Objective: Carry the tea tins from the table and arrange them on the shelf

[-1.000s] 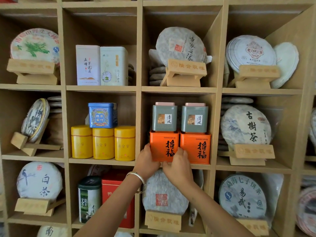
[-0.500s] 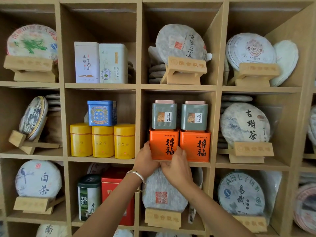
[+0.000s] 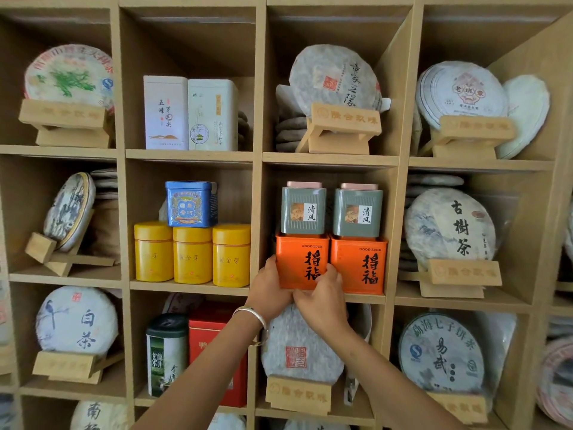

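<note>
One shelf (image 3: 324, 159) compartment holds four tea tins: two orange tins, left (image 3: 302, 260) and right (image 3: 359, 265), with two grey-green tins (image 3: 304, 211) stacked on top. The left hand (image 3: 269, 290) grips the left orange tin at 8 o'clock, the right hand (image 3: 322, 301) at 6 o'clock, hiding its bottom edge.

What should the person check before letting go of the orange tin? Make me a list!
1. Left orange tin sits flat on the shelf board: cannot tell, the hands hide its bottom edge.
2. Grey tin on top stands upright: ok.
3. Lined up beside the right orange tin: ok, they touch.
4. Label faces front: ok.
5. Left hand and right hand both have a grip on the tin: ok.
</note>
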{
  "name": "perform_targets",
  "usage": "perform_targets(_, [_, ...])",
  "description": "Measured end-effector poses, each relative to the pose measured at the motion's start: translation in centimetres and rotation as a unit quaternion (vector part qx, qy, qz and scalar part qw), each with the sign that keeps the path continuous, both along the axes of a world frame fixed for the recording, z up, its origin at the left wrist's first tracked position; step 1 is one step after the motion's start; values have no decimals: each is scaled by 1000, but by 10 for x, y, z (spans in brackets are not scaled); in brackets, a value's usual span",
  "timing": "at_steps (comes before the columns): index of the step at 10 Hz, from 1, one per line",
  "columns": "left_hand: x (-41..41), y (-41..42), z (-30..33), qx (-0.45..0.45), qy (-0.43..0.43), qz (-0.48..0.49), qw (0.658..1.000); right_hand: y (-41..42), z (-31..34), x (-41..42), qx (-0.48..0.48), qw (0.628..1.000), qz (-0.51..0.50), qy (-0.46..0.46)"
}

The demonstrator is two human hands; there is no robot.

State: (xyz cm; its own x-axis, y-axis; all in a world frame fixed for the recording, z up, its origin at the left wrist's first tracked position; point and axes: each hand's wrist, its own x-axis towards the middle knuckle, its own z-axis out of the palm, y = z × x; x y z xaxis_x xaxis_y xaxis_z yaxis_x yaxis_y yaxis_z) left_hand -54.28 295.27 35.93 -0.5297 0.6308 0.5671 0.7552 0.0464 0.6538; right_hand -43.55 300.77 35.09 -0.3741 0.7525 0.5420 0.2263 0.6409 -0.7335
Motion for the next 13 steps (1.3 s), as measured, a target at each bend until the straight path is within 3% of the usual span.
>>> perform_targets(8, [-6,-10,-3,-30,-13,-40,999,14,-17,24,100,994,23,-45])
perform_targets(9, [-8,-16,-10,-13,-7,-18,1000,19,-19,32,116,991,23,-57])
perform_targets(10, [-4,-24,-19,19,54,-3,998,24,-19,44,138,986,24,-93])
perform_targets(13, [33,-13,-26,-66,109,-157,979,31,-18,86,178,967,-34,-179])
